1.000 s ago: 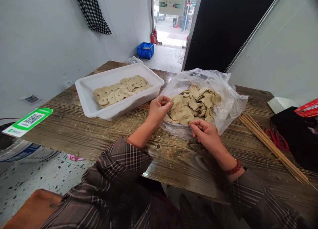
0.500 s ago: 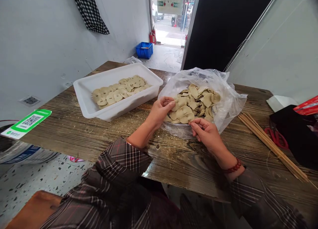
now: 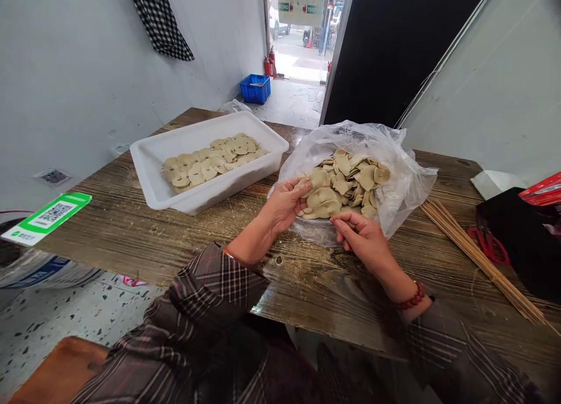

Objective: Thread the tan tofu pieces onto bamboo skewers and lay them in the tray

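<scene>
Head view. Left hand (image 3: 287, 204): thumb and fingers pinched on pale discs (image 3: 323, 198). Right hand (image 3: 362, 235): fingertips closed on the end of a thin stick (image 3: 332, 216) beside them. Held discs sit between both hands, before a heap in the clear bag (image 3: 407, 185). Tray (image 3: 228, 190), left: overlapping discs inside. Skewers (image 3: 482, 261) lie right of the bag.

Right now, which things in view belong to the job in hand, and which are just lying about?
Likely in the job:
- beige slices
- clear plastic bag
- white tub
- thin wooden sticks

Apparently just lying about:
- red-handled scissors
- green-edged QR card
- blue crate
</scene>
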A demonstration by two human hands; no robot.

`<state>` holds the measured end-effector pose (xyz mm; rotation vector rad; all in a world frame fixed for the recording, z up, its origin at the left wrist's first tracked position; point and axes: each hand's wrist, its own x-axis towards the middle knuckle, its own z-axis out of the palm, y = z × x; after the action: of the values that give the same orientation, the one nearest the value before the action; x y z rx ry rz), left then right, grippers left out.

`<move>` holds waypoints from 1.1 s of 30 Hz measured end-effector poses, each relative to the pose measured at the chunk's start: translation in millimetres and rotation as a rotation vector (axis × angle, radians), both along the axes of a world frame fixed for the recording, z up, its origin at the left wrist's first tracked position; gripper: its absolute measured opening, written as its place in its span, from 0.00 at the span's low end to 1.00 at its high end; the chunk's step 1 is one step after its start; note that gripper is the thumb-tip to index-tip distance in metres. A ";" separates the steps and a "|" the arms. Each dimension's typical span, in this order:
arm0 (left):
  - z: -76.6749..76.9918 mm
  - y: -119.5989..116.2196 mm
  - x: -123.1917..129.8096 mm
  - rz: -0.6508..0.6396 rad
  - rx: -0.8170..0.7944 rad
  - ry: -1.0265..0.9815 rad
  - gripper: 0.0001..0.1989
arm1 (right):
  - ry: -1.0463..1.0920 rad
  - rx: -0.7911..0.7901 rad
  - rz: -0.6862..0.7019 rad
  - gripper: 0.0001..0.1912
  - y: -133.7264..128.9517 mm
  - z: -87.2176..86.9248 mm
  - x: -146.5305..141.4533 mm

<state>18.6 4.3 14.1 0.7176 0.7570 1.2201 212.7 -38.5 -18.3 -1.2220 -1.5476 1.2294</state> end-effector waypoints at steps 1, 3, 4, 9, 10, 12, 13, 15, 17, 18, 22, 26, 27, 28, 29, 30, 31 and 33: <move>1.3 0.5 -1.4 0.027 -0.008 0.000 0.09 | -0.037 0.022 0.001 0.17 0.0 -0.4 0.6; 3.6 1.1 -3.8 0.073 -0.016 -0.008 0.07 | -0.106 0.076 -0.005 0.17 -0.1 -1.1 1.9; 4.5 1.2 -4.4 0.083 -0.019 -0.011 0.07 | -0.134 0.102 -0.012 0.17 -0.2 -1.3 2.5; 5.1 -0.4 -0.8 0.061 -0.033 -0.003 0.09 | -0.199 0.155 -0.053 0.18 -0.2 -2.9 3.7; 4.6 -0.7 0.5 0.062 -0.034 0.002 0.09 | -0.202 0.160 -0.056 0.18 -0.3 -3.2 3.6; 3.2 -1.2 2.6 0.064 -0.033 0.012 0.10 | -0.209 0.164 -0.058 0.18 -0.5 -3.6 3.5; 2.4 -1.4 3.5 0.064 -0.030 0.019 0.10 | -0.213 0.164 -0.060 0.17 -0.7 -3.6 3.5; 0.7 -1.6 4.8 0.059 -0.022 0.037 0.11 | -0.223 0.164 -0.066 0.17 -0.7 -3.4 3.6; -0.9 -2.0 5.7 0.059 -0.017 0.055 0.12 | -0.225 0.164 -0.069 0.17 -0.4 -3.0 3.8; -1.7 -2.2 6.0 0.060 -0.016 0.063 0.12 | -0.224 0.163 -0.070 0.17 -0.1 -2.8 3.8; -4.1 -2.6 7.4 0.054 -0.012 0.078 0.13 | -0.221 0.156 -0.069 0.17 0.6 -2.0 3.5; -6.4 -2.8 10.5 0.042 -0.022 0.067 0.13 | -0.220 0.163 -0.072 0.16 0.0 -1.2 2.9; -6.9 -3.0 11.7 0.035 -0.020 0.058 0.13 | -0.216 0.167 -0.073 0.16 -0.3 -0.9 2.7; -7.4 -3.2 13.0 0.026 -0.016 0.047 0.13 | -0.211 0.170 -0.074 0.16 -0.5 -0.7 2.4; -7.7 -3.5 14.1 0.015 -0.012 0.035 0.13 | -0.205 0.173 -0.077 0.16 -0.6 -0.4 2.0; -7.9 -3.7 15.0 0.006 -0.010 0.025 0.13 | -0.199 0.174 -0.080 0.16 -0.7 -0.1 1.6; -7.8 -3.8 15.5 -0.003 -0.009 0.020 0.13 | -0.195 0.175 -0.083 0.16 -0.8 0.4 1.3; -6.8 -3.5 14.3 -0.027 -0.011 0.030 0.12 | -0.191 0.174 -0.087 0.16 -0.6 1.5 1.3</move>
<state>32.8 0.7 7.3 0.7362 0.7754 1.1823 214.0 -39.0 -16.8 -1.3069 -1.6822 0.9225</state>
